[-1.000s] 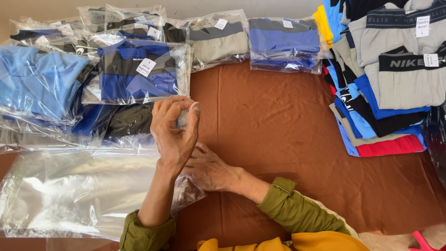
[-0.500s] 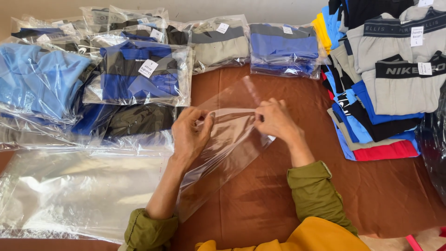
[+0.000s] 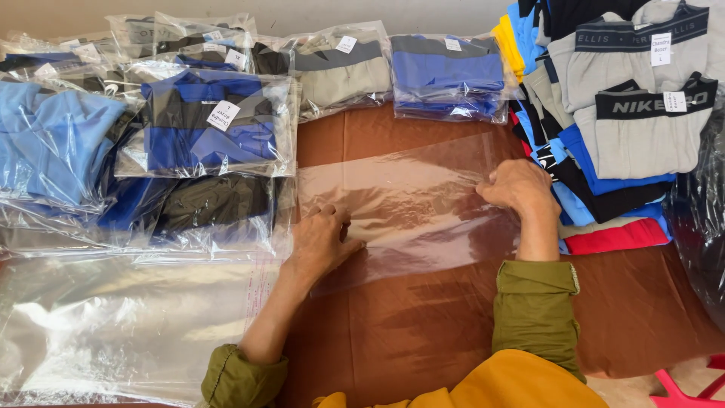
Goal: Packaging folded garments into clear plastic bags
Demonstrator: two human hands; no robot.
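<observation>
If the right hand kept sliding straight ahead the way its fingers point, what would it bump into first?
The right hand rests on the clear plastic bag, fingers pointing up and left across the table. Going straight on, it would probably first meet the bagged blue and grey garment at the table's far edge, though the exact line is hard to judge.

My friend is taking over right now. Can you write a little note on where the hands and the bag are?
Left hand: flat on the clear plastic bag, pressing its near-left edge.
Right hand: pinching the bag's right end.
Bag: spread flat and empty on the brown table.
Done: packed garments stacked at left and back.
Left: folded loose shorts at right, unbagged; spare bags at near left.
</observation>
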